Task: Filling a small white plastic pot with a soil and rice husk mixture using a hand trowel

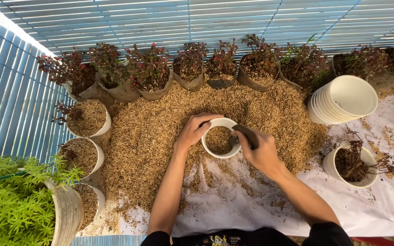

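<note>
At the centre of the husk heap, a white pot sits half sunk in the loose brown husks, filled part way up with the same material. Left hand curls over the pot's near-left rim, fingers closed on the edge, steadying it. Right hand is closed around a dark scoop whose tip lies over the pot's right rim, pointing inward. Husk level inside reads below the rim, so filling looks unfinished, by my judgement. To do this step well: keep the rim hand firm so the pot does not tip in the soft heap; hold the scoop tip inside the rim line so little spills onto the white sheet; fill evenly rather than against one wall. Surroundings: stack of empty white pots lying on its side at upper right; one pot with bare roots standing to the right, apart from the heap; three husk-filled pots down the left edge; row of red-leaved seedlings in brown bags along the back. Green fern-like plant at lower left.
</note>
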